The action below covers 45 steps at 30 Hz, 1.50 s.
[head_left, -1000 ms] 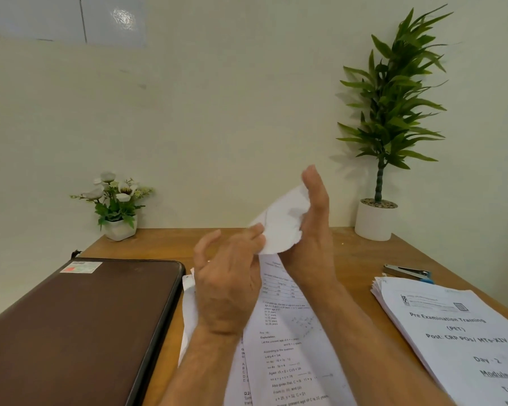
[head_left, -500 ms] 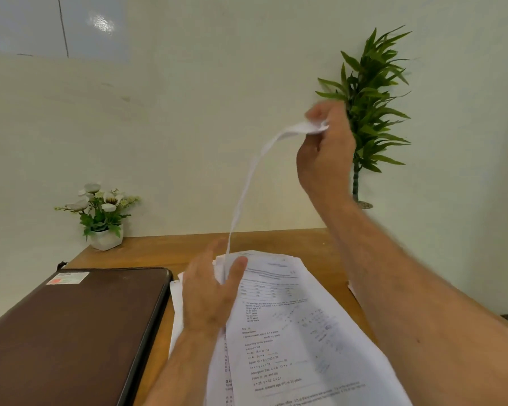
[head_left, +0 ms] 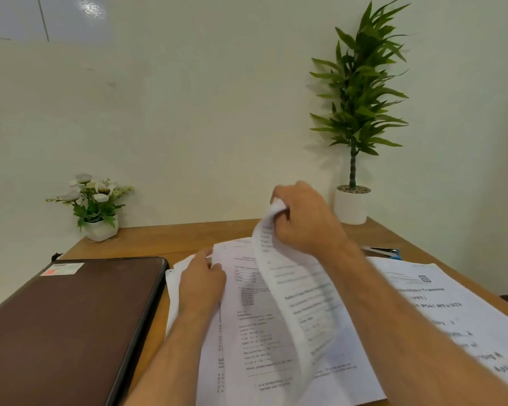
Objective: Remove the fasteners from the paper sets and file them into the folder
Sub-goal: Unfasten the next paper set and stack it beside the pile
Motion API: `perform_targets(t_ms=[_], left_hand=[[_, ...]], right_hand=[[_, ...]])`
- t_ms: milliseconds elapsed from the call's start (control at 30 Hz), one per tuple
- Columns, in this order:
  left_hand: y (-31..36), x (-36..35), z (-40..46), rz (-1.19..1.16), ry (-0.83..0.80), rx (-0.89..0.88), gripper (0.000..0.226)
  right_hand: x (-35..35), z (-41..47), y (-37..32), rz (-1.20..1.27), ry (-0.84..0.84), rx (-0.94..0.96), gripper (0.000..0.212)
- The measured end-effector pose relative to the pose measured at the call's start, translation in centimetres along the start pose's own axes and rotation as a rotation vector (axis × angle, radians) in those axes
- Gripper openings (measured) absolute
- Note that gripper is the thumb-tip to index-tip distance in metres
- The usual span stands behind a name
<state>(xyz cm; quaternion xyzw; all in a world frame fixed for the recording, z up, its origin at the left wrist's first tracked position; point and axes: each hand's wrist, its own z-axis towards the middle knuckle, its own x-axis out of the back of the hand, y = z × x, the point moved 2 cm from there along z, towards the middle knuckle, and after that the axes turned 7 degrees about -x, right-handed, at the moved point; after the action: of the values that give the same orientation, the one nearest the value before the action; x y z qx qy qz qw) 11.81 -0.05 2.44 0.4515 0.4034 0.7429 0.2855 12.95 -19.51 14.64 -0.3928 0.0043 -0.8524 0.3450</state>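
A printed paper set (head_left: 255,326) lies on the wooden desk in front of me. My left hand (head_left: 201,284) rests flat on its upper left corner, fingers fairly straight. My right hand (head_left: 304,219) pinches the top corner of one loose sheet (head_left: 294,303), which curves up from the set and is blurred by motion. The closed brown folder (head_left: 68,326) lies to the left of the papers. No fastener is visible on the set.
A second thick paper stack (head_left: 440,312) lies at the right. Behind it sits a blue stapler or staple remover (head_left: 386,253). A small flower pot (head_left: 100,227) stands at the back left and a tall potted plant (head_left: 352,205) at the back right against the wall.
My right hand, which had lifted the sheet high in the air, has come down toward the set with the sheet still pinched. My left hand stays on the set's top corner.
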Motion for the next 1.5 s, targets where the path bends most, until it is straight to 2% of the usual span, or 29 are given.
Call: perform_targets(t_ms=[133, 233, 333, 467, 567, 667, 767, 833, 900, 967, 1067, 1200, 1267, 1400, 1433, 1500], left_hand=[[-0.3, -0.1, 0.4, 0.020, -0.081, -0.029, 0.054], [-0.3, -0.3, 0.3, 0.004, -0.103, -0.047, 0.041], [-0.3, -0.5, 0.5, -0.040, -0.074, -0.039, 0.039], [-0.4, 0.0, 0.9, -0.044, -0.078, 0.009, 0.040], [-0.8, 0.0, 0.8, 0.030, -0.152, 0.003, 0.049], [-1.0, -0.3, 0.2, 0.077, -0.173, 0.009, 0.057], [-0.5, -0.5, -0.3, 0.019, -0.164, 0.002, 0.059], [-0.5, -0.4, -0.5, -0.060, -0.167, -0.009, 0.054], [-0.4, -0.2, -0.6, -0.110, -0.189, -0.030, 0.039], [-0.2, -0.2, -0.6, -0.024, -0.188, -0.101, 0.019], [0.2, 0.1, -0.7, 0.046, -0.144, -0.134, 0.033], [0.2, 0.3, 0.3, -0.066, -0.215, -0.086, 0.036], [0.3, 0.0, 0.6, -0.093, -0.233, -0.092, 0.034], [-1.2, -0.4, 1.6, -0.041, -0.044, -0.124, 0.019], [-1.8, -0.5, 1.9, -0.019, -0.032, -0.111, 0.027], [-1.8, -0.2, 1.7, -0.091, -0.007, -0.039, 0.058]], right_hand=[[-5.0, -3.2, 1.0, 0.013, -0.220, -0.167, 0.014], [-7.3, -4.4, 1.2, -0.009, -0.276, -0.254, 0.019], [-6.1, -2.7, 1.3, -0.048, -0.176, -0.227, 0.014], [-0.9, 1.5, -0.3, -0.148, 0.082, -0.169, 0.010], [2.5, 4.2, -1.4, -0.227, 0.125, -0.169, 0.014], [2.4, 3.9, -1.3, -0.268, 0.000, -0.209, 0.011], [-2.4, 0.1, 0.7, -0.343, -0.159, -0.272, 0.001], [-5.8, -3.0, 2.4, -0.236, -0.189, -0.390, 0.003], [-8.0, -5.2, 3.7, -0.114, -0.185, -0.501, 0.010], [-9.3, -6.1, 4.2, -0.047, -0.172, -0.509, 0.012], [-10.2, -6.3, 3.9, 0.047, -0.165, -0.422, 0.018], [-10.4, -6.3, 3.7, 0.150, -0.227, -0.418, 0.070], [-10.4, -6.1, 4.0, 0.188, -0.234, -0.444, 0.084], [-10.4, -6.3, 4.0, 0.139, -0.278, -0.448, 0.075], [-10.5, -6.5, 3.8, 0.109, -0.298, -0.436, 0.070], [-10.8, -6.5, 3.6, 0.091, -0.333, -0.423, 0.062]])
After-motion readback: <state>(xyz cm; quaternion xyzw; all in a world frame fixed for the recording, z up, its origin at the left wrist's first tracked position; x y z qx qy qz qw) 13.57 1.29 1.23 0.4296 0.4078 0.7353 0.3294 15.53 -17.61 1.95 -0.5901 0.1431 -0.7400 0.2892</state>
